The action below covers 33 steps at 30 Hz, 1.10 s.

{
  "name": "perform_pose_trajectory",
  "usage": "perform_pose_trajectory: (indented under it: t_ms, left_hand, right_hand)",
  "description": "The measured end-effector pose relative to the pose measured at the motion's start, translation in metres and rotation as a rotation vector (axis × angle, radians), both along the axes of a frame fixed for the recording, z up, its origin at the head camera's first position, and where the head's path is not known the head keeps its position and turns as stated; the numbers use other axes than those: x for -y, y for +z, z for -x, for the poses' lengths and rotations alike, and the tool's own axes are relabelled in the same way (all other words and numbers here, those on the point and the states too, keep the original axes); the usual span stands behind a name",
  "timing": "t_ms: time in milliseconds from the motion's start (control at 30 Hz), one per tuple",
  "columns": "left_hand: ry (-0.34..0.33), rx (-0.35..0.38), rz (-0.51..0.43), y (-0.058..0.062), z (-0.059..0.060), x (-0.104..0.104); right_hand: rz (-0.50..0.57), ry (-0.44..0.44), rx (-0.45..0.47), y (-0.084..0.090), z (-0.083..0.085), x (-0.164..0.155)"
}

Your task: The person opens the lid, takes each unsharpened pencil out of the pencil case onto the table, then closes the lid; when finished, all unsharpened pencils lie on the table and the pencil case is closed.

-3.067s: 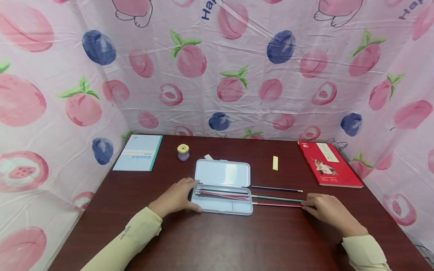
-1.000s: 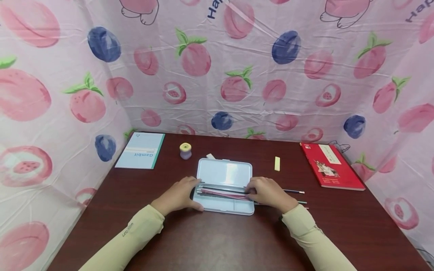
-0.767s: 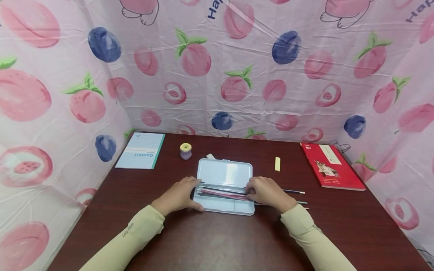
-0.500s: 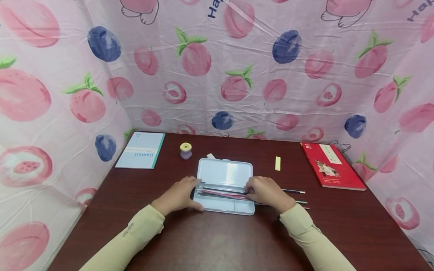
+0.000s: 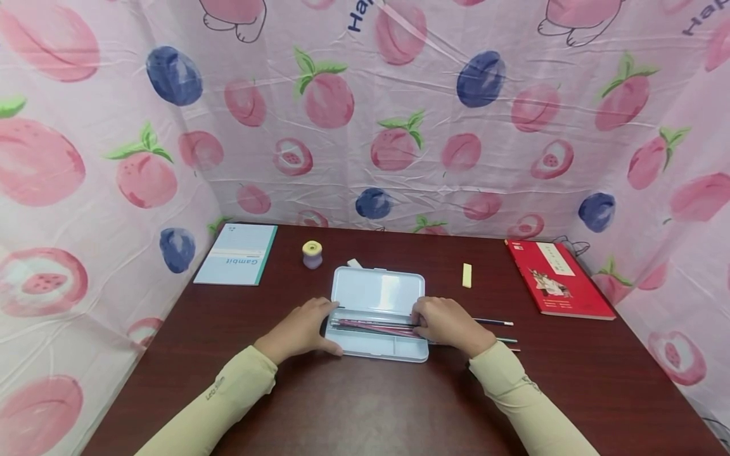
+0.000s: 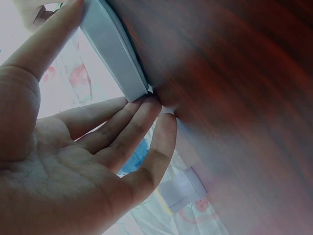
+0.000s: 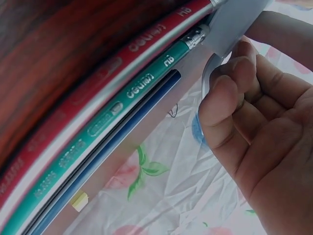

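A pale blue pencil case [image 5: 365,345] lies with its lid up on the dark table. My left hand [image 5: 296,328] grips its left end, thumb at the front corner and fingers at the back; the left wrist view shows fingertips against the end wall. Several pencils [image 5: 373,328] lie lengthwise in the rear compartment. Over their right ends my right hand [image 5: 450,324] is curled, thumb and fingertips inside the case, tips partly hidden. Beneath that wrist, a red pencil [image 7: 132,58], a green pencil [image 7: 112,112] and a dark blue pencil [image 7: 142,115] lie outside the case.
Behind the case stand a yellow-topped purple container [image 5: 312,254] and a small white block [image 5: 354,263]. A yellow stick-shaped block [image 5: 467,275] lies right of the lid. A Gambit notebook [image 5: 236,254] is at back left, a red book [image 5: 559,278] at back right.
My right hand has moved left from the pencils on the table to the case's right end. Lately the pencils inside have shifted slightly toward the front. My left hand keeps its grip.
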<state>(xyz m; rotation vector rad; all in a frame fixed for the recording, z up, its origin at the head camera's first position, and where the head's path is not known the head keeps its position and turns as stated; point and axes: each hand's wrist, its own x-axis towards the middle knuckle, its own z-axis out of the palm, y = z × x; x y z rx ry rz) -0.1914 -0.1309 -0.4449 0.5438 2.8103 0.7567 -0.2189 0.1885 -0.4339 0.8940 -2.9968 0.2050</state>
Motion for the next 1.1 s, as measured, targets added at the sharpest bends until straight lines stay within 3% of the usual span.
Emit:
perform_pose_trajectory:
  t_ms: [200,433,700,1100]
  left_hand:
    - [-0.002,-0.007,0.003,-0.002,0.001,0.000]
    - [-0.005,-0.007,0.001,0.000,0.001,0.000]
    - [-0.002,0.000,0.004,0.001,0.000,-0.001]
    - [0.007,0.008,0.001,0.000,-0.001,0.000]
  right_hand:
    - [-0.029,0.032,-0.030,-0.002,0.001,-0.001]
    - [-0.048,0.150,-0.179,-0.004,0.000,-0.004]
    - [-0.057,0.209,-0.237,-0.006,0.000,-0.006]
    - [-0.031,0.212,-0.319,-0.009,-0.004,-0.011]
